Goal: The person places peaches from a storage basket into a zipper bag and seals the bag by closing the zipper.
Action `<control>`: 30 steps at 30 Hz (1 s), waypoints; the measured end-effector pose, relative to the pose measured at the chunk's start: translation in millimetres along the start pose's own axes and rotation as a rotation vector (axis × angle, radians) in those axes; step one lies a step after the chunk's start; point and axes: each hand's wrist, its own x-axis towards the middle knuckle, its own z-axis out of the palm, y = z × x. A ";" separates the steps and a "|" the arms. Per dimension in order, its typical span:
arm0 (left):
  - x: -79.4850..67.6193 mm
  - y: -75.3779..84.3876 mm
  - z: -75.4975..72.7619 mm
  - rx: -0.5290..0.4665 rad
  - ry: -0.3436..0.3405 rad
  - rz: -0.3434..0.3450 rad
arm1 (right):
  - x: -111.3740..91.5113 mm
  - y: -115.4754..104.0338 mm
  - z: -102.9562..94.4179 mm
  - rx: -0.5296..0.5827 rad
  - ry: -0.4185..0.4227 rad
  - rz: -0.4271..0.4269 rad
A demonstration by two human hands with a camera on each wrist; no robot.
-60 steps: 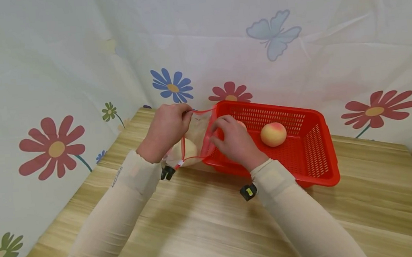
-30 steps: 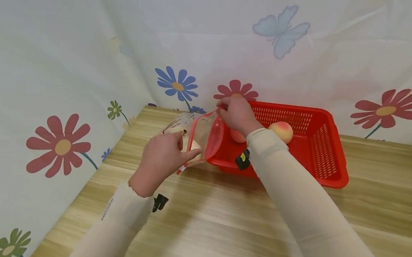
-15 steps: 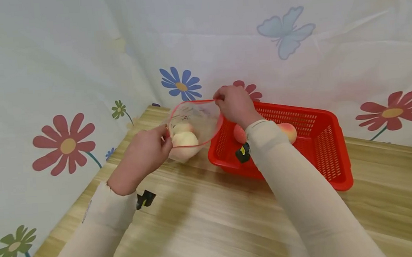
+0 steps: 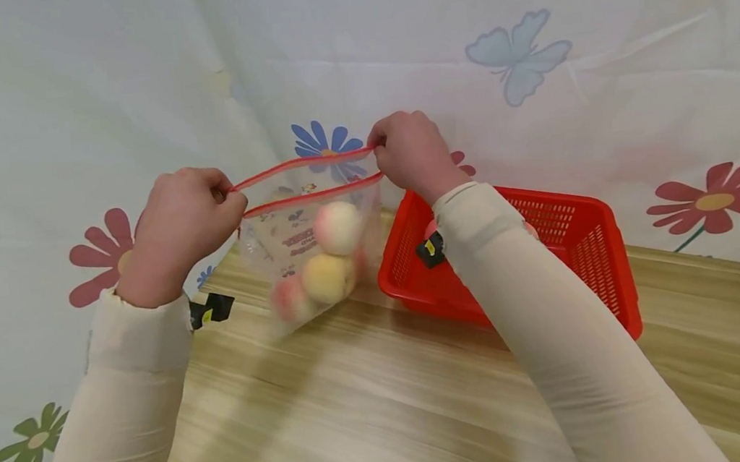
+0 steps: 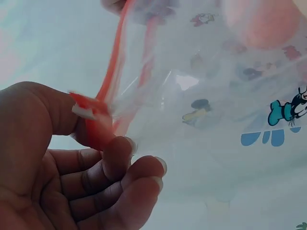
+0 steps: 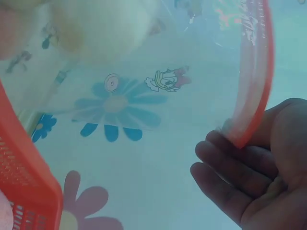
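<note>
Pinch grips both sides: L hand (image 4: 176, 221) nips one top corner of clear zip bag (image 4: 279, 231) betw. fingertips, R hand (image 4: 414, 151) nips opp. corner likewise. L wrist view: small white tab (image 5: 84, 111), poss. zip slider, right by the pinch. Bag hangs betw. hands over table (image 4: 330, 393), just L of red basket (image 4: 441, 309); mouth spread, its two red edges apart mid-span. At least 4 peach-like fruits (image 4: 326, 278) heaped in lower part; exact no. unclear, blurred. Bag base looks off the wood, can't be sure. More fruit, "basket fruit" (image 4: 431, 228), mostly hidden behind R forearm (image 4: 548, 333). Risks, as judged: fruit wt hangs on two small corners only, so slick film may slip from fingertips; if one corner goes, mouth tips & fruit prob. rolls out over table. Uneven lift = same tilt, heap shifting to low side. Swing to R could bump basket wall. Hard sideways pull may stretch or split film near zip, & kinked edges would then mate badly
</note>
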 end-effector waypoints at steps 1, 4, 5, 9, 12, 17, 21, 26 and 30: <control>0.5 0.5 -0.5 -0.001 0.002 0.005 | 0.0 -1.5 -0.2 -0.004 -0.008 -0.004; 0.0 0.7 -0.3 -0.003 0.014 0.004 | -0.5 -3.1 0.3 -0.003 -0.005 -0.007; -0.6 0.1 0.3 -0.003 0.019 0.000 | -0.6 -2.7 0.6 -0.001 0.000 -0.005; -0.6 -4.5 4.5 -0.007 0.045 -0.005 | 0.9 0.0 2.9 0.020 0.029 -0.003; 3.5 -6.8 8.9 -0.015 0.092 0.017 | 5.0 0.5 6.0 0.026 0.048 -0.007; 7.9 -3.9 22.6 -0.031 0.240 0.101 | 17.0 1.1 19.5 0.062 0.097 0.025; 2.2 5.5 42.7 -0.015 0.251 0.196 | 22.0 8.4 37.0 0.109 0.101 0.063; -5.9 23.7 57.4 -0.025 0.009 0.220 | 19.9 17.0 50.6 0.109 0.098 0.083; 2.2 35.6 52.0 -0.039 -0.178 0.160 | 15.7 15.6 50.3 0.101 0.091 0.028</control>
